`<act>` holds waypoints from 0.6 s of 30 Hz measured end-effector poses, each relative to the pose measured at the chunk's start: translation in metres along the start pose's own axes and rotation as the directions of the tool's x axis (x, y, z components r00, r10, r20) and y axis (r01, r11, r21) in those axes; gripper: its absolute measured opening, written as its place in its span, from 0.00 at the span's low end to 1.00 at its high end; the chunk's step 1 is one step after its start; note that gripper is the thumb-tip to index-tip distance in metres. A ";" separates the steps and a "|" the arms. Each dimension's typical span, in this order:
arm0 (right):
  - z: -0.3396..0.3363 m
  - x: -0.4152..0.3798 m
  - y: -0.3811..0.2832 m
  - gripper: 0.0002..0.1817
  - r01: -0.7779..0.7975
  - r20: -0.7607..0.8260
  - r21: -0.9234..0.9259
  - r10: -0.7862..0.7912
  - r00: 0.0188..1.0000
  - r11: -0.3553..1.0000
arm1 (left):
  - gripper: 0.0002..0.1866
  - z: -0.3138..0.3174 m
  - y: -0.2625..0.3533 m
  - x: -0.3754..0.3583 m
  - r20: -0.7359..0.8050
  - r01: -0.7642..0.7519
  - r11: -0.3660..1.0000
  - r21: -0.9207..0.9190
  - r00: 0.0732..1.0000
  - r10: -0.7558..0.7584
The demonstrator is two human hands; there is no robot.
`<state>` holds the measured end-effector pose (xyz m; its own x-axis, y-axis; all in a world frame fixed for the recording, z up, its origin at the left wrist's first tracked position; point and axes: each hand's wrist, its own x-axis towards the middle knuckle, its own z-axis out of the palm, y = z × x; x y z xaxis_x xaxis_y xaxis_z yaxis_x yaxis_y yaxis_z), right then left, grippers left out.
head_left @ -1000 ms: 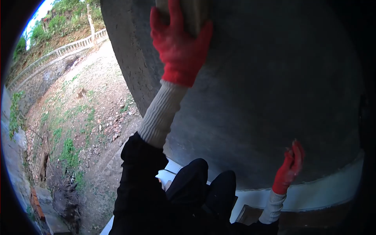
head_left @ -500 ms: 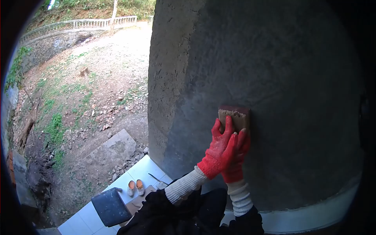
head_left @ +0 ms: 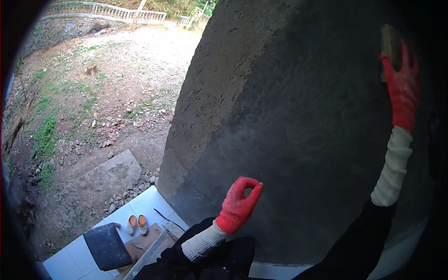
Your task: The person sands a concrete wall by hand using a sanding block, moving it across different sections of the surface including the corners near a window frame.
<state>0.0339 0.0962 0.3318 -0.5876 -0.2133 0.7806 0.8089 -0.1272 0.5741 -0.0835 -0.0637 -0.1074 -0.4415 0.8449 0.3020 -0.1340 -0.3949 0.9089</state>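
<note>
My right hand (head_left: 403, 93), in a red-coated glove, is raised to the upper right and grips a brown, spongy-looking block (head_left: 390, 44) against the dark grey plastered wall (head_left: 298, 154). Lower down, my left hand (head_left: 237, 205) is in a matching glove in front of the wall. Its thumb and fingers curl together into a ring, with nothing visible between them. The wall's surface is smooth and dark in the middle. A rougher, lighter band of plaster (head_left: 210, 84) runs along its left edge.
White floor tiles (head_left: 70, 261) lie below, with a black-topped stool (head_left: 107, 247), a pair of shoes (head_left: 137, 225) and a board (head_left: 151, 252) near my legs. Beyond the floor's edge are stony ground (head_left: 112, 126), a concrete slab (head_left: 112, 172) and a white balustrade (head_left: 112, 11).
Both hands were together at the block mid-wall. My right hand has carried the block up and to the right; my left has come off it and dropped down to the left. The view has tilted.
</note>
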 end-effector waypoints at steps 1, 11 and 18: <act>0.000 0.008 -0.011 0.39 -0.015 -0.025 0.037 0.016 1.000 0.999 | 0.03 0.009 0.003 -0.002 -0.061 -0.096 0.994 -0.048 0.994 0.093; -0.095 -0.169 -0.171 0.45 0.467 0.238 0.749 -0.849 0.472 0.470 | 0.06 0.014 0.004 -0.026 -0.014 -0.265 0.964 -0.018 0.964 0.265; 0.015 0.099 -0.024 0.42 0.038 0.054 0.069 -0.042 0.998 0.997 | 0.09 0.027 0.001 -0.010 -0.031 -0.268 0.963 -0.009 0.963 0.267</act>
<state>-0.0440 0.0926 0.3996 -0.6213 -0.1555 0.7680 0.7824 -0.0681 0.6191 -0.0555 -0.0632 -0.1018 -0.4885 0.6971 0.5248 -0.0189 -0.6098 0.7923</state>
